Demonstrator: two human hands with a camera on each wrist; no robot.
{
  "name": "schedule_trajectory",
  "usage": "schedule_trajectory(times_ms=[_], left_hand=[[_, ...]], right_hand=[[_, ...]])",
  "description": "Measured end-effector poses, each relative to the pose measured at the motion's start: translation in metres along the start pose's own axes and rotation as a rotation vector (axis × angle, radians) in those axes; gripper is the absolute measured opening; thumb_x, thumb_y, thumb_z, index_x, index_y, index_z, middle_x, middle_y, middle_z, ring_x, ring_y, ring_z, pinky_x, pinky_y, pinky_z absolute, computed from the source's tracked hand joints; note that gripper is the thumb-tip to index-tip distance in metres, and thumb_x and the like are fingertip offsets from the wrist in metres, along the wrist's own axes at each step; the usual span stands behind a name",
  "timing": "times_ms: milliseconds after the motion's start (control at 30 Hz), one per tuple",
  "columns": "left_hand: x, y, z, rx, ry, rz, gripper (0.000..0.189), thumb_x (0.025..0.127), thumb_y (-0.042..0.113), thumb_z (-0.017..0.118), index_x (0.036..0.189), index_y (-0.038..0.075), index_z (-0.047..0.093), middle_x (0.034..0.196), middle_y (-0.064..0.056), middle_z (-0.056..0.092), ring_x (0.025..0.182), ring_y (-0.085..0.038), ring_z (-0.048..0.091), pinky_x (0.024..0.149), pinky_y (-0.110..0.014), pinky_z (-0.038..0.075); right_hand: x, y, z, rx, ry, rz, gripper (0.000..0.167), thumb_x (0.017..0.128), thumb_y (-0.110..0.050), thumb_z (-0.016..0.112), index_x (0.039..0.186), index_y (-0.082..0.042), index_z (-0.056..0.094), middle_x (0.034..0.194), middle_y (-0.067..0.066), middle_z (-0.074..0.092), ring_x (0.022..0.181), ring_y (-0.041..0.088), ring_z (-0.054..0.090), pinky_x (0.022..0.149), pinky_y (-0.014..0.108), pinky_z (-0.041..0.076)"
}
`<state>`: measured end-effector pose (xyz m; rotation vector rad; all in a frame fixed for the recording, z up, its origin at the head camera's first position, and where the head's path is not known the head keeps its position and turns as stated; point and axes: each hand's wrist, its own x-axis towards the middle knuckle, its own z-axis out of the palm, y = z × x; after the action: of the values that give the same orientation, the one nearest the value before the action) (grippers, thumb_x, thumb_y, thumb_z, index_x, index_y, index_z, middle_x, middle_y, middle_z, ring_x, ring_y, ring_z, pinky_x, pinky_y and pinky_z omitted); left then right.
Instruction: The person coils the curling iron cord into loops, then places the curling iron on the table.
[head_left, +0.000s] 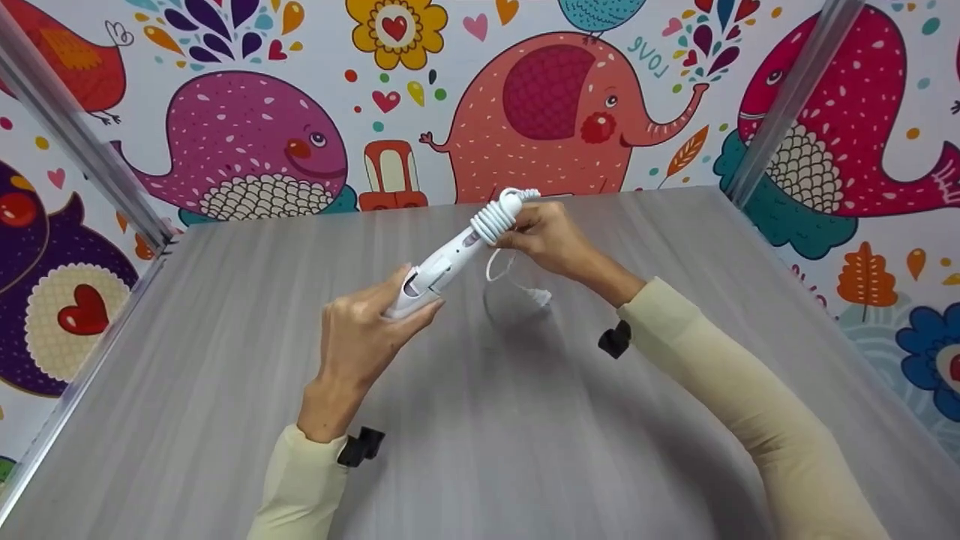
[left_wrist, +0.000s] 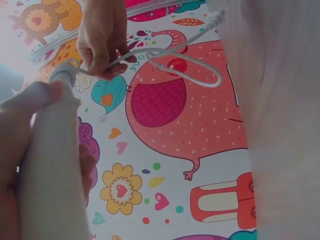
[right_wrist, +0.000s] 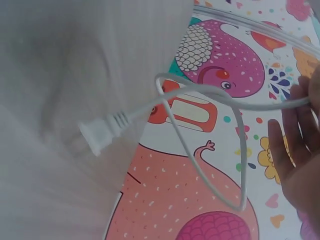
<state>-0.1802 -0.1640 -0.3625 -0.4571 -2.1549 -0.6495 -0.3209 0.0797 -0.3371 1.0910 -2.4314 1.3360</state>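
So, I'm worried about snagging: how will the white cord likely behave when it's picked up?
The white cord will probably flex easily but spring a little, since its loose part bends into an open loop. The plug may swing, being bulkier than the cord. The coils, wound closely round the white appliance's end, should flop less.

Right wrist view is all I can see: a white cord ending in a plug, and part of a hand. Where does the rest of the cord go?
Observer: In the head view, the cord is wound in coils around one end of a white handheld device.
Visitor: Oh! What's holding that up?
Observer: The left hand grips it at the other end.
Visitor: And the hand at my picture's edge?
Observer: The left wrist view shows that right hand pinching the cord.
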Motion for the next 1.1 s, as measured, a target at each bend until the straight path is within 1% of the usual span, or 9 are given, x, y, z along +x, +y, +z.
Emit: schedule_trajectory(times_ms=[100, 167, 233, 433, 533, 700, 800, 933, 1100], left_hand=[[0.000, -0.003, 0.001, -0.080, -0.012, 0.007, 0.050, 0.071, 0.024, 0.091, 0.111, -0.002, 0.075, 0.086, -0.017, 0.077, 0.060, -0.026, 0.070, 0.053, -0.037, 0.056], [0.000, -0.004, 0.002, -0.151, -0.028, 0.007, 0.049, 0.070, 0.022, 0.091, 0.110, -0.002, 0.076, 0.088, -0.017, 0.078, 0.061, -0.023, 0.070, 0.054, -0.035, 0.056], [0.000, -0.004, 0.001, -0.231, -0.051, -0.006, 0.048, 0.070, 0.021, 0.091, 0.110, -0.002, 0.076, 0.089, -0.015, 0.078, 0.061, -0.020, 0.069, 0.055, -0.031, 0.055], [0.001, -0.006, -0.003, -0.439, -0.145, -0.114, 0.045, 0.069, 0.015, 0.092, 0.110, 0.002, 0.077, 0.093, -0.013, 0.078, 0.068, -0.014, 0.067, 0.061, -0.019, 0.054], [0.001, -0.008, -0.004, -0.478, -0.197, -0.148, 0.046, 0.068, 0.014, 0.092, 0.110, 0.002, 0.077, 0.095, -0.013, 0.078, 0.069, -0.014, 0.068, 0.062, -0.021, 0.054], [0.000, -0.008, -0.006, -0.477, -0.310, -0.178, 0.044, 0.070, 0.017, 0.091, 0.110, 0.006, 0.077, 0.098, -0.010, 0.078, 0.070, -0.013, 0.067, 0.061, -0.024, 0.054], [-0.001, -0.007, -0.006, -0.461, -0.373, -0.154, 0.040, 0.072, 0.021, 0.091, 0.108, 0.008, 0.079, 0.098, -0.008, 0.079, 0.068, -0.011, 0.066, 0.059, -0.023, 0.053], [-0.003, -0.005, -0.004, -0.399, -0.449, -0.083, 0.038, 0.073, 0.025, 0.090, 0.106, 0.009, 0.080, 0.096, -0.008, 0.079, 0.063, -0.008, 0.063, 0.056, -0.022, 0.051], [-0.002, 0.000, -0.002, -0.235, -0.527, -0.015, 0.040, 0.077, 0.029, 0.087, 0.112, 0.012, 0.078, 0.088, -0.008, 0.079, 0.060, -0.008, 0.061, 0.054, -0.019, 0.048]], right_hand=[[0.001, 0.002, -0.004, 0.103, -0.054, 0.121, 0.024, 0.084, 0.000, 0.076, 0.107, 0.007, 0.075, 0.102, 0.020, 0.075, 0.086, 0.015, 0.065, 0.078, 0.018, 0.054], [0.002, 0.003, -0.008, 0.193, -0.117, 0.209, 0.029, 0.085, 0.001, 0.075, 0.112, 0.009, 0.071, 0.106, 0.016, 0.072, 0.090, 0.014, 0.066, 0.080, 0.021, 0.056], [0.001, 0.006, -0.011, 0.265, -0.191, 0.254, 0.031, 0.086, 0.001, 0.073, 0.115, 0.009, 0.067, 0.105, 0.010, 0.071, 0.089, 0.013, 0.067, 0.082, 0.023, 0.056], [0.000, 0.015, -0.019, 0.448, -0.464, 0.141, 0.022, 0.089, -0.002, 0.065, 0.109, 0.007, 0.065, 0.079, 0.000, 0.070, 0.069, 0.014, 0.065, 0.070, 0.026, 0.053], [0.000, 0.019, -0.023, 0.467, -0.575, 0.103, 0.016, 0.090, -0.006, 0.061, 0.104, 0.001, 0.064, 0.078, -0.004, 0.065, 0.068, 0.012, 0.060, 0.068, 0.027, 0.050], [0.006, 0.019, -0.030, 0.312, -0.695, 0.004, 0.018, 0.090, -0.008, 0.060, 0.103, 0.004, 0.063, 0.088, -0.001, 0.062, 0.076, 0.017, 0.057, 0.071, 0.027, 0.052], [0.009, 0.016, -0.032, 0.125, -0.698, 0.094, 0.015, 0.091, -0.014, 0.067, 0.095, 0.000, 0.068, 0.083, 0.000, 0.062, 0.076, 0.017, 0.056, 0.067, 0.025, 0.050], [0.008, 0.011, -0.034, -0.091, -0.681, 0.230, 0.021, 0.088, -0.027, 0.077, 0.083, -0.008, 0.069, 0.073, 0.000, 0.060, 0.069, 0.015, 0.054, 0.061, 0.025, 0.046], [0.006, 0.008, -0.034, -0.226, -0.631, 0.231, 0.033, 0.079, -0.041, 0.085, 0.078, -0.012, 0.069, 0.069, 0.001, 0.059, 0.066, 0.016, 0.052, 0.060, 0.027, 0.045]])
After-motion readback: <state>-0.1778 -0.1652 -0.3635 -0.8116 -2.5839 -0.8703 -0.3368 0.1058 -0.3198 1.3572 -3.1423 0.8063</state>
